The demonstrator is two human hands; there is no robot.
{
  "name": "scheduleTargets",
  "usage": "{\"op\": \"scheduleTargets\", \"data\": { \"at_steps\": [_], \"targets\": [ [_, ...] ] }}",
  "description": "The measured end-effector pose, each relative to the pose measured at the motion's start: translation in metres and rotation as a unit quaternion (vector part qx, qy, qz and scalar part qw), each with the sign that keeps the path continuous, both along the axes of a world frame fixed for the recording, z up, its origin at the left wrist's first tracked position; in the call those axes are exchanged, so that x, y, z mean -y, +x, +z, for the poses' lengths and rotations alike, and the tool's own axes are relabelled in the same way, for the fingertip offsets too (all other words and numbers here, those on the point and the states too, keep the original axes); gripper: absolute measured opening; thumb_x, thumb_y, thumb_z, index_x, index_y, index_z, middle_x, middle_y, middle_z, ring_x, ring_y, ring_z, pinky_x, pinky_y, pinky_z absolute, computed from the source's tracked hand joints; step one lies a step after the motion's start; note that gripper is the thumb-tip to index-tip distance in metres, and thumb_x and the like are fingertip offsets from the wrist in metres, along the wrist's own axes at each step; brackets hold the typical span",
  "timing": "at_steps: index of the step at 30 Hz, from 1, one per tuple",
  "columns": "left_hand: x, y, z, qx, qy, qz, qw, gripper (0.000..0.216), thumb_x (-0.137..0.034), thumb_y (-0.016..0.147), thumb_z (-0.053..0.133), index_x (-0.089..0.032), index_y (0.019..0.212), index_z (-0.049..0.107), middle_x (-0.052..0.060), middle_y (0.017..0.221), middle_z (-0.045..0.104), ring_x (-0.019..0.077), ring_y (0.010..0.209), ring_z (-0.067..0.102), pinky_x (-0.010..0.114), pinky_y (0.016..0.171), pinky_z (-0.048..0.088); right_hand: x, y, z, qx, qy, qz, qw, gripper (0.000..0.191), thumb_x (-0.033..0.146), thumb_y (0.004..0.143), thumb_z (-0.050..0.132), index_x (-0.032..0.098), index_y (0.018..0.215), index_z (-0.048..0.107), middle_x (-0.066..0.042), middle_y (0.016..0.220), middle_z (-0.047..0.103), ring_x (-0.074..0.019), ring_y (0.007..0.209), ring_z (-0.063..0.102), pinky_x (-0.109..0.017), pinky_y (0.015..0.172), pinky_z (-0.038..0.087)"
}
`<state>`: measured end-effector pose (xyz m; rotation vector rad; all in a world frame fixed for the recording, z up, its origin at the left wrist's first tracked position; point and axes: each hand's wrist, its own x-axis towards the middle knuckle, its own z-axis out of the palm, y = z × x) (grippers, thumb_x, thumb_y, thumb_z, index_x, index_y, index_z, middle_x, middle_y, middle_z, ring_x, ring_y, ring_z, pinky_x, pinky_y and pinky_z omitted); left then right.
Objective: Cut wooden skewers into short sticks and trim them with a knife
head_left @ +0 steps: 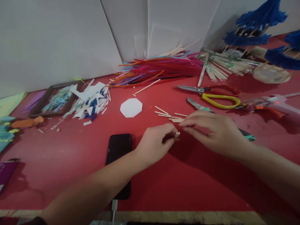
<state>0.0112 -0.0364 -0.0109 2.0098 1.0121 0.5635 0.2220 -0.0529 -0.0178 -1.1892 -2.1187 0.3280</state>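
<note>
My left hand [156,142] is closed around a few short wooden sticks; their pale ends [177,134] poke out between thumb and fingers. My right hand [215,129] hovers just to the right, its thumb and fingertips drawn together in a pinch; whatever is between them is too small to make out. Right behind the fingertips lies a loose group of cut wooden sticks [164,113] on the red table [150,187]. Farther back and left, a white octagonal piece [131,108] with small holes near its corners lies flat.
A black phone [119,150] on a cable lies under my left forearm. A cutter knife [197,103], yellow-and-red-handled scissors [206,90] and a glue gun [276,103] lie right. Pipe cleaners [159,68], scraps [93,100] and a blue-roofed model [248,36] stand behind.
</note>
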Motion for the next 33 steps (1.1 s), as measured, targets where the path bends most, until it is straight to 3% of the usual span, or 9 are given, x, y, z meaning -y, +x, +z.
{"op": "scheduleTargets", "data": {
  "at_steps": [4, 9, 16, 26, 30, 33],
  "targets": [
    [0.001, 0.0, 0.001, 0.001, 0.007, 0.004, 1.0, 0.015, -0.004, 0.08, 0.063, -0.018, 0.076, 0.063, -0.004, 0.075, 0.071, 0.0094, 0.067, 0.063, 0.018, 0.064, 0.046, 0.01, -0.004, 0.005, -0.066, -0.018, 0.056, 0.996, 0.014, 0.031, 0.093, 0.06, 0.025, 0.093, 0.073, -0.003, 0.086, 0.077, -0.0172, 0.081, 0.071, -0.03, 0.075, 0.057],
    [0.003, -0.001, 0.0, 0.008, -0.012, 0.017, 1.0, 0.017, -0.003, 0.08, 0.063, -0.019, 0.077, 0.069, -0.003, 0.075, 0.075, 0.0097, 0.066, 0.066, 0.018, 0.065, 0.05, 0.01, -0.007, 0.002, -0.057, -0.048, 0.037, 0.997, 0.015, 0.031, 0.093, 0.06, 0.028, 0.086, 0.073, -0.002, 0.079, 0.076, -0.0171, 0.073, 0.071, -0.029, 0.069, 0.058],
    [0.007, -0.001, -0.001, 0.01, -0.009, 0.029, 0.999, 0.02, -0.004, 0.081, 0.063, -0.02, 0.077, 0.073, -0.003, 0.075, 0.077, 0.011, 0.066, 0.067, 0.02, 0.067, 0.053, 0.013, -0.012, 0.002, -0.072, 0.01, 0.046, 0.996, 0.013, 0.023, 0.092, 0.061, 0.026, 0.086, 0.072, -0.001, 0.077, 0.075, -0.0149, 0.071, 0.07, -0.026, 0.066, 0.058],
    [0.005, -0.001, -0.004, -0.006, 0.017, 0.04, 0.999, 0.021, -0.002, 0.078, 0.066, -0.021, 0.077, 0.074, -0.002, 0.076, 0.077, 0.013, 0.07, 0.068, 0.022, 0.066, 0.052, 0.018, -0.02, 0.003, -0.105, -0.034, 0.022, 0.994, 0.008, 0.021, 0.089, 0.062, 0.025, 0.084, 0.068, -0.001, 0.078, 0.074, -0.0141, 0.069, 0.07, -0.024, 0.067, 0.057],
    [-0.001, -0.001, -0.002, 0.031, 0.032, 0.037, 0.998, 0.02, -0.007, 0.086, 0.062, -0.022, 0.09, 0.075, 0.0, 0.086, 0.079, 0.0144, 0.079, 0.072, 0.025, 0.076, 0.055, 0.017, -0.016, 0.011, -0.162, -0.064, -0.035, 0.984, 0.01, 0.029, 0.089, 0.061, 0.025, 0.081, 0.067, -0.002, 0.075, 0.072, -0.0147, 0.065, 0.068, -0.025, 0.061, 0.057],
    [-0.005, -0.003, -0.003, -0.026, 0.102, 0.047, 0.993, 0.017, -0.013, 0.092, 0.061, -0.021, 0.094, 0.076, 0.003, 0.086, 0.078, 0.0167, 0.08, 0.07, 0.031, 0.081, 0.054, 0.015, -0.012, 0.014, -0.246, -0.106, -0.094, 0.959, 0.019, 0.041, 0.085, 0.067, 0.024, 0.077, 0.065, -0.001, 0.068, 0.069, -0.0136, 0.056, 0.064, -0.023, 0.05, 0.053]
  ]
}}
